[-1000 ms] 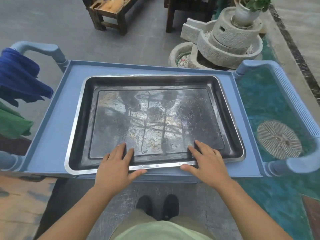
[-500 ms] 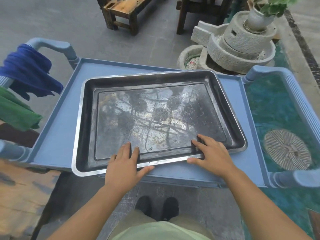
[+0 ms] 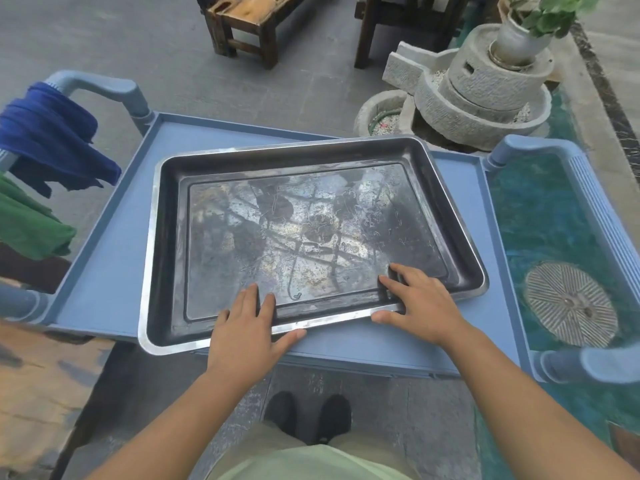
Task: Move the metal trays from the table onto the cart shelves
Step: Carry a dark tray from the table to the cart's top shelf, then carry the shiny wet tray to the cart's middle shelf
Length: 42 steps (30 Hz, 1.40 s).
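Note:
A large, scratched metal tray [image 3: 311,220] lies on the top shelf of the blue cart [image 3: 104,265]. It sits skewed, with its near left corner sticking out over the shelf's front edge. My left hand [image 3: 247,327] holds the tray's near rim, fingers inside the tray and thumb along the rim's outer edge. My right hand [image 3: 419,299] holds the same rim further right, fingers over it into the tray and thumb outside.
Blue cloth [image 3: 52,136] and green cloth [image 3: 27,223] hang on the cart's left handle. A stone mill with a potted plant [image 3: 485,84] and wooden benches [image 3: 249,26] stand beyond the cart. The right handle [image 3: 595,209] rises over the teal floor.
The tray has turned counterclockwise on the shelf: it lay square to the cart, and now its near left corner overhangs the front edge. Both hands stayed on the near rim.

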Motion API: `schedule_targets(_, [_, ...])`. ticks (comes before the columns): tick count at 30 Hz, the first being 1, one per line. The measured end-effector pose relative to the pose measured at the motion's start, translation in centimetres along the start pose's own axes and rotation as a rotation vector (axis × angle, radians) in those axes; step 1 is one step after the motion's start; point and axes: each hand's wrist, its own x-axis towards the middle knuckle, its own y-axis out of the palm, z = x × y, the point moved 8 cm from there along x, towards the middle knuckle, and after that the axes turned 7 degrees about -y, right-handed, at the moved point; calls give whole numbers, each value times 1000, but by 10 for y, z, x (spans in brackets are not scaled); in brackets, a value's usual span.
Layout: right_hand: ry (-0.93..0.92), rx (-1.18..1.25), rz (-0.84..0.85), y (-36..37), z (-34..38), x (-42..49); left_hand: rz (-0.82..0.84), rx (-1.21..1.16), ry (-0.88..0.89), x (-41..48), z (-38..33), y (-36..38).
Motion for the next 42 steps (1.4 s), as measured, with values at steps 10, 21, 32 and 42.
schedule_targets(10, [-11,-13,-12,4,-1,2,-1,19,5,2,-1,-3])
schedule_targets(21, [155,27,-48,2,16,-20,-27,106,164,9,-6,-11])
schedule_targets(32, [721,487,-452,38,69,-130,14,4,763,21,-56,-39])
schedule_targets(42, [1370,608,-567,116,135,-377,13,174,1353,-109,-193,-32])
